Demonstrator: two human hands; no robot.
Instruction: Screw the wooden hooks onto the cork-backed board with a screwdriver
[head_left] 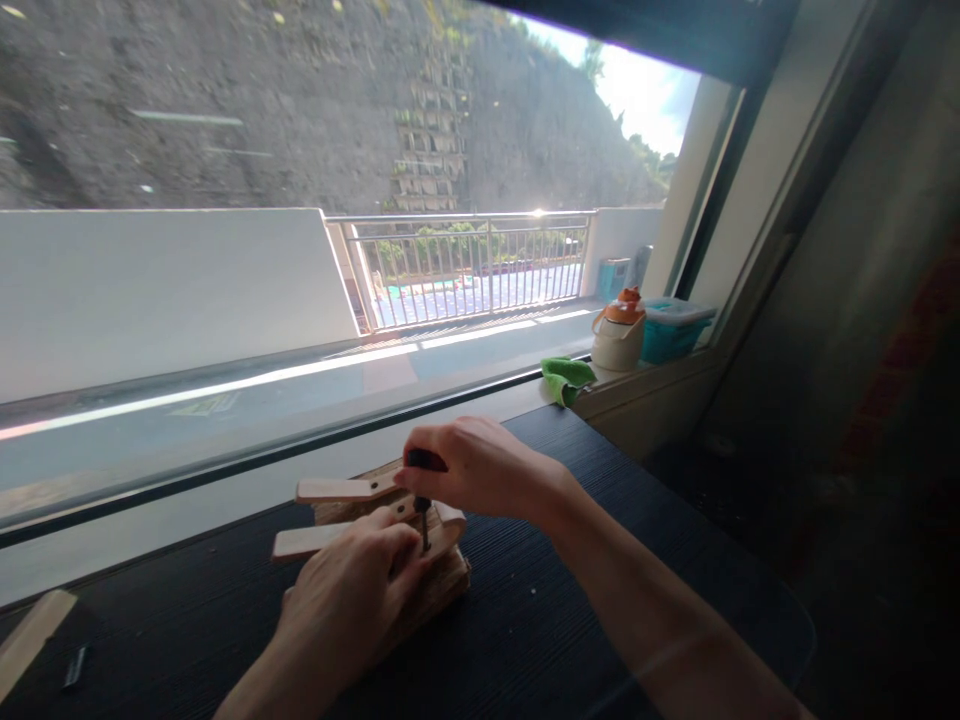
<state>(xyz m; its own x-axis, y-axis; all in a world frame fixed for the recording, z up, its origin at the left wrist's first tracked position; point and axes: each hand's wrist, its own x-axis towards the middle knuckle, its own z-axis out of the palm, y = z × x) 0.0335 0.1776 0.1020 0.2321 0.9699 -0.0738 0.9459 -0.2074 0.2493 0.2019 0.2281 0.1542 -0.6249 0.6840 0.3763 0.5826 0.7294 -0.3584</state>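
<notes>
A wooden assembly (442,580) of a rough block with pale flat slats (337,489) sticking out to the left lies on the dark table (525,620). My left hand (352,590) is closed over the block and a slat, pressing it down. My right hand (480,465) is closed round the black handle of a screwdriver (424,500). The screwdriver stands upright with its tip on the wood between my hands.
A loose pale slat (30,630) and a small dark piece (75,665) lie at the table's left edge. On the window sill at the right are a green cloth (566,378), a cream and orange jug (619,335) and a teal box (671,330). The window runs along the table's far side.
</notes>
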